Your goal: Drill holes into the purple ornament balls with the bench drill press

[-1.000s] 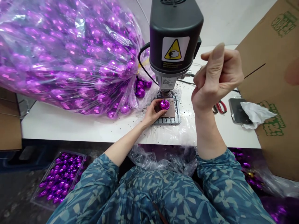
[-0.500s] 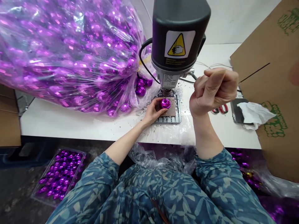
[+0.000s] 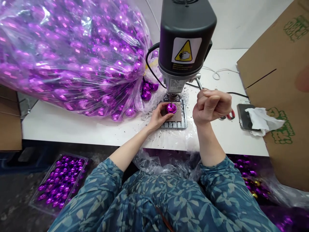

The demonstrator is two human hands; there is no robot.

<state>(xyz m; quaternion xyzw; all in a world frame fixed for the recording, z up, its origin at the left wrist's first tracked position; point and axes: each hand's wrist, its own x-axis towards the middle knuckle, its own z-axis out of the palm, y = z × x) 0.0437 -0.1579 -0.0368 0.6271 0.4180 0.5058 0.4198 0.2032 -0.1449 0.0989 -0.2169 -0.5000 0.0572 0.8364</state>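
I note left hand (image 3: 158,118) pinching glossy purple faceted ball (image 3: 171,108) beneath black drill press (image 3: 187,24); right hand (image 3: 211,107) grips silver metal lever (image 3: 199,83).

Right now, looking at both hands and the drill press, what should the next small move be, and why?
Probably a slow, slight pull on the lever with the right hand, which is closed round it: the left hand pinches the purple ball on the brown board, beneath the drill press, so gentleness seems wise.
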